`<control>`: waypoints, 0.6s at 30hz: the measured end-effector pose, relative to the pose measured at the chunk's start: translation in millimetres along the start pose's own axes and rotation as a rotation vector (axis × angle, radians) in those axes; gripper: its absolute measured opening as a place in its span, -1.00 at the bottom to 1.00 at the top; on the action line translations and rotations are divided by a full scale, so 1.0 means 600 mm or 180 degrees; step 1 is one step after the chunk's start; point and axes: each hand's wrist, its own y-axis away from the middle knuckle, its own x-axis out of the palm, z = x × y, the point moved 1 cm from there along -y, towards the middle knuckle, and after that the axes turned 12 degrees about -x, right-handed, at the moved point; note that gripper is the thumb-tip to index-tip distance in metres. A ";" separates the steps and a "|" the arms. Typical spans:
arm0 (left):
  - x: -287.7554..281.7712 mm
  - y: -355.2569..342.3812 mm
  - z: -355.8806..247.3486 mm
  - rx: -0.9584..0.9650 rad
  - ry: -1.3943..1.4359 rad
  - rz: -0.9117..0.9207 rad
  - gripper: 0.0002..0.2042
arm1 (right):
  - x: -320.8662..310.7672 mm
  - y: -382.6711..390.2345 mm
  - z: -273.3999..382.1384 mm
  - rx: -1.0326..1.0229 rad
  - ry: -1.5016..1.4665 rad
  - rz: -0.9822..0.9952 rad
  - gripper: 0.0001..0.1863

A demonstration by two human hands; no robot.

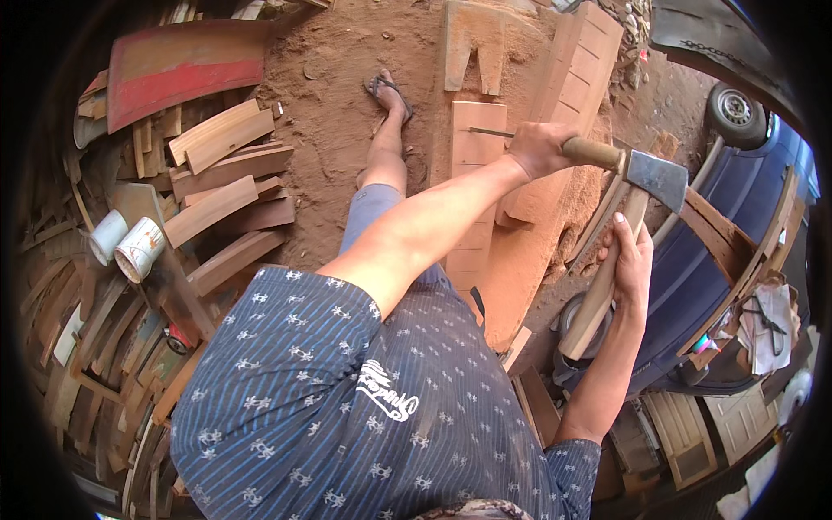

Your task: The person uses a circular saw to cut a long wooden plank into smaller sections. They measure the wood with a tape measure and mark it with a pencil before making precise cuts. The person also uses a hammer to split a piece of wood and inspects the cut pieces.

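Left hand, frame center-right, is closed around a wooden-handled chisel, blade pointing left; right hand, lower right of it, grips the handle of a hatchet, head right by the chisel's butt, contact unclear. Line-marked board below the blade, upper center; stacked wood pieces at left, blue vehicle at right.

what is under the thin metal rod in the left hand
A wooden plank with cross lines shows under the metal rod. The strip right beneath the rod is covered, as is whatever lies under the left hand.
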 end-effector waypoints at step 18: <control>0.133 0.102 -0.118 0.0068 -0.0340 0.2957 -0.69 | -0.112 0.155 -0.027 0.0618 -0.0769 -0.0998 -0.78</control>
